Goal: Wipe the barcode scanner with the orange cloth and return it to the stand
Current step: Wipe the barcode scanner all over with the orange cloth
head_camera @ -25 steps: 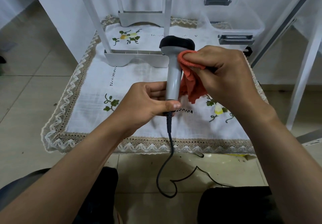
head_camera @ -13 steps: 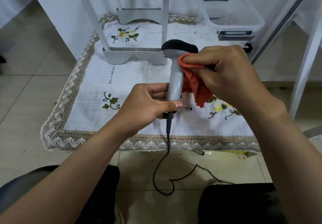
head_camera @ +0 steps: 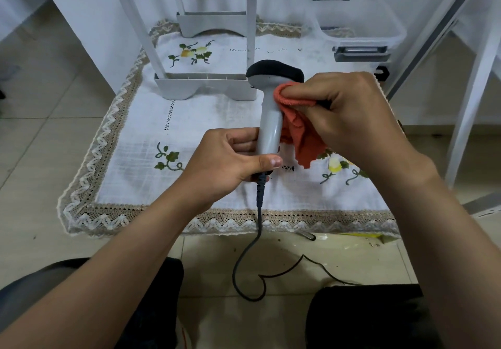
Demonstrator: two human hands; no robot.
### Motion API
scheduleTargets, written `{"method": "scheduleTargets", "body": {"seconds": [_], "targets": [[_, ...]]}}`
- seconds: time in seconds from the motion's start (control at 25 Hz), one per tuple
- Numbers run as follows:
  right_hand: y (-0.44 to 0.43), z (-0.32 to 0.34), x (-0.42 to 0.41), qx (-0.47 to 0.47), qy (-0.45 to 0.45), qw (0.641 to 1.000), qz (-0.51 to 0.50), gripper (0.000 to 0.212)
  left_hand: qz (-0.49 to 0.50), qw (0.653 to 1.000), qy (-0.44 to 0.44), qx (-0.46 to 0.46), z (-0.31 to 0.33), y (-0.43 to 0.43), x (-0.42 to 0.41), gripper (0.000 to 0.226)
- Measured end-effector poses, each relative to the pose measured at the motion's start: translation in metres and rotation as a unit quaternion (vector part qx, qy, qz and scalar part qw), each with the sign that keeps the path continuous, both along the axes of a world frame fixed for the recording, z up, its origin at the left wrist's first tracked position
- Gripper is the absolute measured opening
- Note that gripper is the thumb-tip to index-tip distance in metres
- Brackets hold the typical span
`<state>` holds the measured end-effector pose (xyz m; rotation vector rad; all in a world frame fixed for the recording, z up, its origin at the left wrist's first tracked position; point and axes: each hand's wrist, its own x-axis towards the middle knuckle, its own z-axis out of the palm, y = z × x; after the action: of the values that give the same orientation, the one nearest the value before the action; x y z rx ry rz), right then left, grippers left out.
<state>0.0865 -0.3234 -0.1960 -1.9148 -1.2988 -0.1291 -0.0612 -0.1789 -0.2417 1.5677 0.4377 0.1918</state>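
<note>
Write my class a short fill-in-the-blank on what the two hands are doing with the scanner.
The left hand grips the barcode scanner by its ____.
The right hand presses an ____ cloth against it.
The scanner's head is ____ on top.
Missing words: handle; orange; black.

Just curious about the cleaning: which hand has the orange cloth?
The right hand: it pinches the orange cloth against the barcode scanner; the left hand only grips the scanner's handle.
</note>
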Motion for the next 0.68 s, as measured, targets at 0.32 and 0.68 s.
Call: {"method": "scheduleTargets", "body": {"seconds": [0.32,0.68], "targets": [[-0.0033,-0.0003,0.0021,-0.013,0.012,1.0,0.023,0.016,-0.001,1.0,-0.011,0.001,-0.0011,-0.0021,0.0019,0.034],[-0.0043,-0.0057,0.0023,0.014,0.014,1.0,-0.002,0.017,0.003,1.0,-0.011,0.002,-0.0021,-0.004,0.0051,0.037]]}}
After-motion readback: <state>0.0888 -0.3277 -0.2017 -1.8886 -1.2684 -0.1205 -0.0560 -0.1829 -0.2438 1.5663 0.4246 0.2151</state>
